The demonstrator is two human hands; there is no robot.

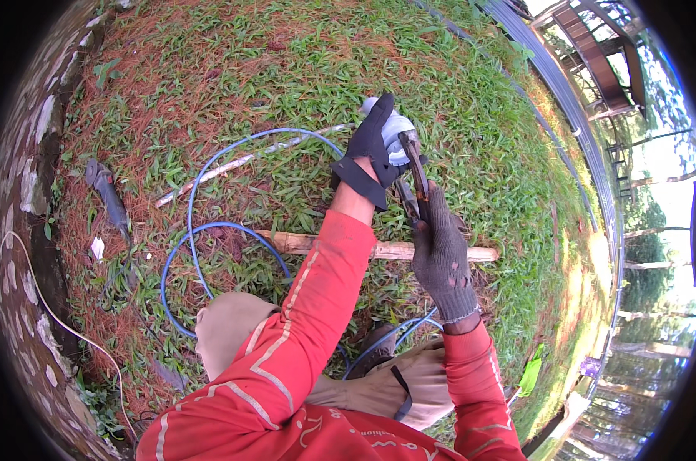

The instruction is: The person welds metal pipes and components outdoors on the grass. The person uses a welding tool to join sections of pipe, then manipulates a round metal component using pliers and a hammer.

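My left hand (pixel 367 146), in a black fingerless-looking glove, grips a pale grey-white object (pixel 398 127) near the upper middle, its fingers partly hidden. My right hand (pixel 442 261), in a dark grey knitted glove with worn patches, is closed round the handles of a long dark plier-like tool (pixel 412 161). The tool's upper end lies against the pale object beside my left hand; whether its jaws grip it I cannot tell. Below, a wooden pole (pixel 475 253) lies crosswise on the grass under my arms, and a loop of blue hose (pixel 248 135) curves around to the left.
A pale narrow rod (pixel 213 173) and a dark power tool (pixel 106 192) lie on the grass at left. A white cable (pixel 56 315) runs along the mottled stone edging (pixel 44 146). Dark long pipes or rails (pixel 574 107) line the right, beside a bright green object (pixel 531 373).
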